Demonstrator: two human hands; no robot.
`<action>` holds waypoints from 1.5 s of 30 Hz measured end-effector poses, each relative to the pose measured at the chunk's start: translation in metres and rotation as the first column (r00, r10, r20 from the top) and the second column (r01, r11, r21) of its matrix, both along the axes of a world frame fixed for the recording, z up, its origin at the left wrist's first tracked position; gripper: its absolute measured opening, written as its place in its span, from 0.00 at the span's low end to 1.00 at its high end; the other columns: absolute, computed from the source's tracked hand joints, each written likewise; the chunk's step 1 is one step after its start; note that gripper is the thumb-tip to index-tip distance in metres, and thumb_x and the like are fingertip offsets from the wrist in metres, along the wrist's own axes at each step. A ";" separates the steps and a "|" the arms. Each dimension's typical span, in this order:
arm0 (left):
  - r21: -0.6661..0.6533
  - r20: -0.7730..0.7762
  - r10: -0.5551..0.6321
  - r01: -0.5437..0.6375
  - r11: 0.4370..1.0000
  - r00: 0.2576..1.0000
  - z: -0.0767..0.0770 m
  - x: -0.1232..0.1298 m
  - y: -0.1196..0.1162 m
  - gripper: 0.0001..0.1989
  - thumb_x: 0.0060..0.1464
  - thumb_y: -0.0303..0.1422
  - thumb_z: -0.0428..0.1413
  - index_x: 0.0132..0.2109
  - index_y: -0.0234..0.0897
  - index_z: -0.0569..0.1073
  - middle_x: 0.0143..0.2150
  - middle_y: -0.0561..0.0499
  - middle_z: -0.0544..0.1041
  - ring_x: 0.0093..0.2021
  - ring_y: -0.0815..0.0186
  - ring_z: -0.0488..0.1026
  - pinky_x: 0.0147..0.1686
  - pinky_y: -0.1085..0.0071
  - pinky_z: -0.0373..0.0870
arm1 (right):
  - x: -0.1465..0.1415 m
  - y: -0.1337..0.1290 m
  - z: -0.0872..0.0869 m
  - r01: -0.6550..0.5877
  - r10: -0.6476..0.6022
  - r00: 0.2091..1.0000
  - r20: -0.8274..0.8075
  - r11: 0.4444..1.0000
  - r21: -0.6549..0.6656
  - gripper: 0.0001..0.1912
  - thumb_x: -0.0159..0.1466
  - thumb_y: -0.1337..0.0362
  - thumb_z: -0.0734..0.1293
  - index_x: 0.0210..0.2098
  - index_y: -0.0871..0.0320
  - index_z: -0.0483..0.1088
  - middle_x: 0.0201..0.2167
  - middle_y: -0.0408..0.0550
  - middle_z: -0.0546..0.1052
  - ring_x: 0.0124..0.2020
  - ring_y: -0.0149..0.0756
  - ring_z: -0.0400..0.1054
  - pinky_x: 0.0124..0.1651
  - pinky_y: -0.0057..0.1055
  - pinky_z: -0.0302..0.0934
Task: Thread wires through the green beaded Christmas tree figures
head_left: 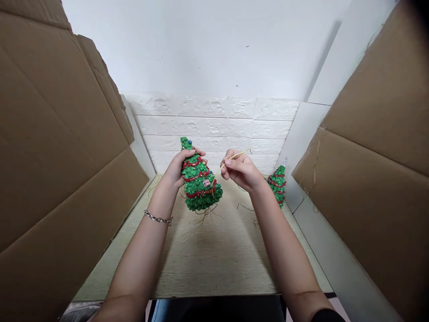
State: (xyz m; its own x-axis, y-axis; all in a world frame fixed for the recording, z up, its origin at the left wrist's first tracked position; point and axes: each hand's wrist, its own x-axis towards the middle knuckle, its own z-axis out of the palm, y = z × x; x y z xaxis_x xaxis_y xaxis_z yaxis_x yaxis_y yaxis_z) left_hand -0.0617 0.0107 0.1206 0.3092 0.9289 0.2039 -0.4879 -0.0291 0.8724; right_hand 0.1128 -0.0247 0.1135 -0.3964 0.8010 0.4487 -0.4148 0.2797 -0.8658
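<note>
My left hand (180, 165) is wrapped round the upper part of a small green glittery Christmas tree (197, 179), which leans a little with its tip to the upper left. Red garlands circle the tree, and a small pink gift ornament (207, 183) sits on its lower right side. Thin loose strands hang below its base. In my right hand (239, 169), thumb and fingers pinch a thin yellow strand (219, 171) that runs down to the tree near the gift ornament. Its free end sticks out above my fingers.
A second decorated Christmas tree (278, 185) stands at the right, partly behind my right forearm. Pale strands (154, 183) lie at the table's back left. Large cardboard panels (50, 134) flank the table (214, 259) on both sides, and a white brick-pattern wall (208, 107) closes the back.
</note>
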 end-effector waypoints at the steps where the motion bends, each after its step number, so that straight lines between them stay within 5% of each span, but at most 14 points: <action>1: 0.002 0.012 0.006 -0.006 1.000 1.000 0.001 -0.001 0.000 0.09 0.36 0.33 0.57 0.28 0.34 0.70 0.28 0.53 0.73 0.27 0.67 0.72 0.28 0.69 0.70 | 0.001 0.000 0.000 -0.012 0.012 1.000 -0.007 1.000 -0.007 0.18 0.46 0.57 0.72 0.25 0.58 0.60 0.18 0.37 0.71 0.16 0.22 0.61 0.21 0.22 0.54; 17: 0.083 0.075 0.054 -0.060 0.995 0.996 0.005 -0.009 0.000 0.07 0.38 0.33 0.53 0.27 0.35 0.68 0.28 0.52 0.71 0.27 0.68 0.70 0.29 0.68 0.69 | 0.005 0.001 -0.001 -0.039 0.038 0.997 -0.069 0.999 -0.006 0.16 0.48 0.59 0.72 0.25 0.57 0.59 0.18 0.37 0.70 0.16 0.23 0.59 0.21 0.25 0.53; 25: 0.093 0.094 0.123 -0.131 0.987 0.988 0.009 -0.014 -0.001 0.05 0.40 0.33 0.51 0.26 0.36 0.68 0.27 0.51 0.71 0.28 0.67 0.70 0.30 0.68 0.68 | 0.013 0.000 0.003 0.246 -0.252 0.967 0.031 0.959 0.140 0.12 0.52 0.59 0.69 0.27 0.58 0.61 0.23 0.40 0.73 0.19 0.23 0.62 0.25 0.24 0.57; 31: 0.103 0.177 0.154 -0.173 0.979 0.972 0.011 -0.016 0.002 0.05 0.40 0.33 0.51 0.25 0.36 0.68 0.25 0.51 0.72 0.26 0.67 0.70 0.30 0.69 0.69 | 0.007 -0.022 0.014 0.348 -0.386 0.917 0.102 0.898 0.268 0.11 0.54 0.59 0.67 0.28 0.58 0.62 0.26 0.42 0.73 0.22 0.24 0.64 0.28 0.26 0.59; 45: 0.086 0.219 0.185 -0.208 0.974 0.958 0.014 -0.015 -0.003 0.06 0.41 0.33 0.52 0.24 0.35 0.67 0.24 0.51 0.71 0.26 0.67 0.70 0.30 0.67 0.70 | 0.001 -0.020 0.013 0.258 -0.254 0.966 -0.046 0.956 0.140 0.12 0.52 0.59 0.68 0.27 0.57 0.61 0.24 0.39 0.72 0.18 0.23 0.63 0.23 0.24 0.57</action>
State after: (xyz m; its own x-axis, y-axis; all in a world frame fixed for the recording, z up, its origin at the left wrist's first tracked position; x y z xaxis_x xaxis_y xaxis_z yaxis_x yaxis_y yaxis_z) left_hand -0.0765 0.0081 0.1348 0.0624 0.9361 0.3462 -0.6336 -0.2309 0.7384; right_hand 0.1141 -0.0449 0.1264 -0.1726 0.8006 0.5738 -0.3358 0.4998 -0.7984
